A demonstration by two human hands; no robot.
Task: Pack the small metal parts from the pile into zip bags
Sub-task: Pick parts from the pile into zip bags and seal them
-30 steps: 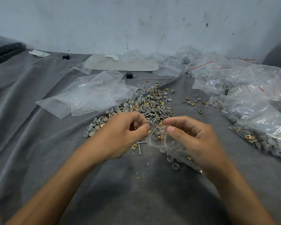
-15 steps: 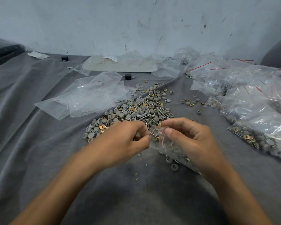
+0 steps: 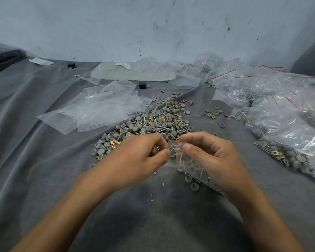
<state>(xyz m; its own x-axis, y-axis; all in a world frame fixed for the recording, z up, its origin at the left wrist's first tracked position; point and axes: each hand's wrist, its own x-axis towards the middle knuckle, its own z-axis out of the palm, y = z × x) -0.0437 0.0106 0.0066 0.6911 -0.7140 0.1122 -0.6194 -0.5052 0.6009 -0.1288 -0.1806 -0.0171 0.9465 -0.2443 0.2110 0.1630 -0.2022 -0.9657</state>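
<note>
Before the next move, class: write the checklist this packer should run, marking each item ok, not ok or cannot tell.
1. Grip on bag: right hand pinches it near its mouth. Ok.
2. Load in left hand: fingers curled, contents hidden. Cannot tell.
3. Mouth open enough: cannot tell.
4. Parts inside: grey caps show through. Ok.
5. Reach to pile: it lies just beyond both hands. Ok.
6. Supply of spare bags: left of the pile. Ok.
</note>
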